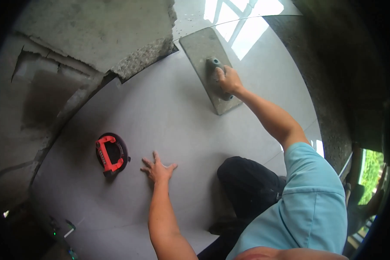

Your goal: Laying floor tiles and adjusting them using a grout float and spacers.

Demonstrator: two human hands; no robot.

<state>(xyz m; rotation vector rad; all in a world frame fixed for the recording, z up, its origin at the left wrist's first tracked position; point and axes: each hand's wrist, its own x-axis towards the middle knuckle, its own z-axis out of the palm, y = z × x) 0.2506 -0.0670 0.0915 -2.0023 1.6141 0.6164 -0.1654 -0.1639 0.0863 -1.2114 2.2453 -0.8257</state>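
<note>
Blue shirt point(309, 212), float point(207, 71) in R hand point(230, 80), fwd of L hand point(159, 171)

A building site is showing, its floor point(182, 130) only partly tiled.
Large grey tiles point(134, 104) are filling the frame's middle, bare concrete point(95, 30) with a broken edge point(138, 60) is showing at upper left, and a red-handled suction lifter point(103, 152) is resting left of centre.
</note>
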